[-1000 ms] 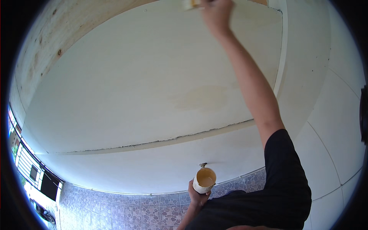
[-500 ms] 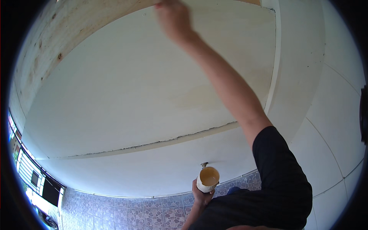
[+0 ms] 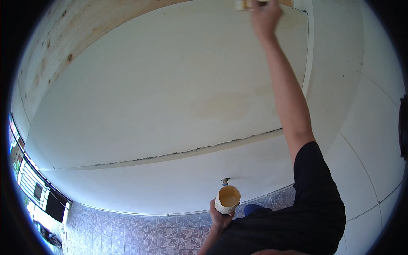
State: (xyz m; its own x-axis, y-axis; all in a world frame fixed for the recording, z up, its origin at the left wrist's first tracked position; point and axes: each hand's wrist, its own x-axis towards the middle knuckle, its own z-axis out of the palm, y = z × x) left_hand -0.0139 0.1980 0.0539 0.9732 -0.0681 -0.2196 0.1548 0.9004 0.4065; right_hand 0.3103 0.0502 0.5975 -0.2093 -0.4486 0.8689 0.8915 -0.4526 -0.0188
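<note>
My left hand is low in the view, wrapped round a white cup that is smeared on the outside. Its open top shows a yellowish, paint-like coating or liquid. High up at the top edge, my raised right hand is closed on a paintbrush, whose pale end sticks out to the left. Motion blur and the picture's edge hide most of this brush. Beyond the arm spreads a large pale wall panel with a slightly darker, damp-looking patch.
A cracked ledge runs along the panel's lower border. Below it, a small tap sticks out of the white wall just past the cup. Stone-patterned tiles cover the floor. A barred gate and a parked motorcycle are at far left.
My right hand has swept to the right along the top of the panel, and part of the brush now shows. The left hand still holds the cup in nearly the same place.
</note>
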